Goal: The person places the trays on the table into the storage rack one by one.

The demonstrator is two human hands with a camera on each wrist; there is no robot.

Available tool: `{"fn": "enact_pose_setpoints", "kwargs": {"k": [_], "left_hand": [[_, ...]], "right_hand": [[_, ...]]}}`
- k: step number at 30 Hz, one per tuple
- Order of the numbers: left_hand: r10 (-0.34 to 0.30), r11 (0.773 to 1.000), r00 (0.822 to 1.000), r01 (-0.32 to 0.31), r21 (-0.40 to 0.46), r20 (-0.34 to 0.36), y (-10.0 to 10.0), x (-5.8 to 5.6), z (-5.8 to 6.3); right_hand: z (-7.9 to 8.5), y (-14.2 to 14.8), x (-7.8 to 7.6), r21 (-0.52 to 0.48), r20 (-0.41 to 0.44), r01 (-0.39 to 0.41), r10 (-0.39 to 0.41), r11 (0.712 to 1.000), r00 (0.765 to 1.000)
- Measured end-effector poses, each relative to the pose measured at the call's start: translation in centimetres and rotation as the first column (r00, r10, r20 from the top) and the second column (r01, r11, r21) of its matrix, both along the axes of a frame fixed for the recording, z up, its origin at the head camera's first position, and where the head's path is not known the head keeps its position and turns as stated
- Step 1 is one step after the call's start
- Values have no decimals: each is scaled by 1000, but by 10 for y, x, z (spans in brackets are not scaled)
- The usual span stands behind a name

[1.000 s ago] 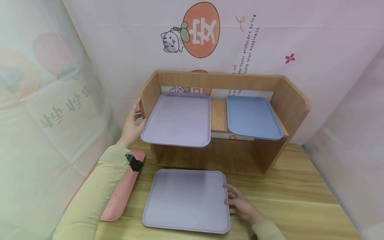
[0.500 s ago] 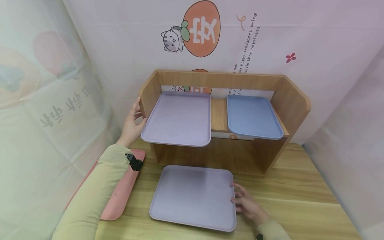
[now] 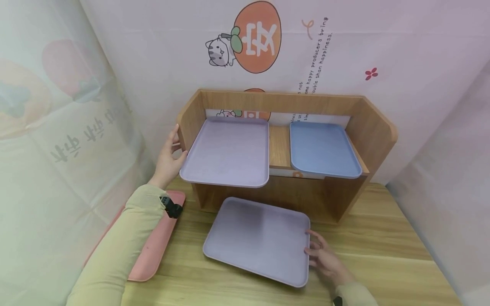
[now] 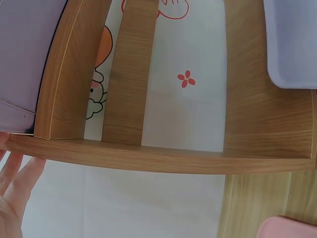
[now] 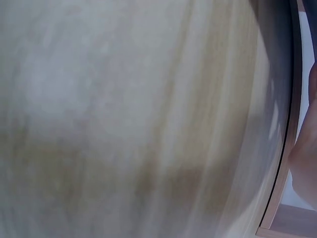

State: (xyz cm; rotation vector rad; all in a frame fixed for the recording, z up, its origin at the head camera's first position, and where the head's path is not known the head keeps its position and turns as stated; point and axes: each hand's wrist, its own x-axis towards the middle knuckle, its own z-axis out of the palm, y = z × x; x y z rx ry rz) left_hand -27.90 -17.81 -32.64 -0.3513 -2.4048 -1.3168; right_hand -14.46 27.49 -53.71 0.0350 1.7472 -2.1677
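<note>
My right hand (image 3: 325, 259) pinches the right edge of a lavender tray (image 3: 260, 240), which is turned at an angle in front of the wooden shelf (image 3: 279, 144). In the right wrist view that hand (image 5: 304, 153) shows only at the right border. My left hand (image 3: 168, 159) rests against the shelf's left side panel, its fingers along the outer face and the thumb near the front edge. The left wrist view has its fingertips touching the panel's edge (image 4: 163, 161). A second lavender tray (image 3: 229, 153) lies on the upper level beside that panel, its front overhanging.
On the upper level's right side lies a blue tray (image 3: 323, 148), also jutting forward. A pink tray (image 3: 153, 250) lies on the wood-grain table (image 3: 390, 255) at the left, partly covered by my left sleeve. Printed cloth (image 3: 160, 59) hangs behind and at both sides.
My right hand has moved the lower lavender tray right and toward the shelf, turning it clockwise. My left hand and the trays on the shelf have stayed put.
</note>
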Motion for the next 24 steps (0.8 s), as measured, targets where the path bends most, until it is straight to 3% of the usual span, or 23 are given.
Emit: {"fn": "enact_pose_setpoints", "kwargs": {"k": [8, 16, 24], "left_hand": [[-1, 1000, 1000, 1, -4, -27, 0, 0, -2], [3, 1000, 1000, -3, -5, -20, -1, 0, -2], [2, 1000, 1000, -2, -7, -8, -1, 0, -1]], "right_hand": [[-7, -6, 0, 57, 56, 124, -127, 991, 990], [-10, -18, -4, 138, 61, 272, -283, 952, 957], [-12, -29, -5, 144, 40, 334, -343, 931, 938]]}}
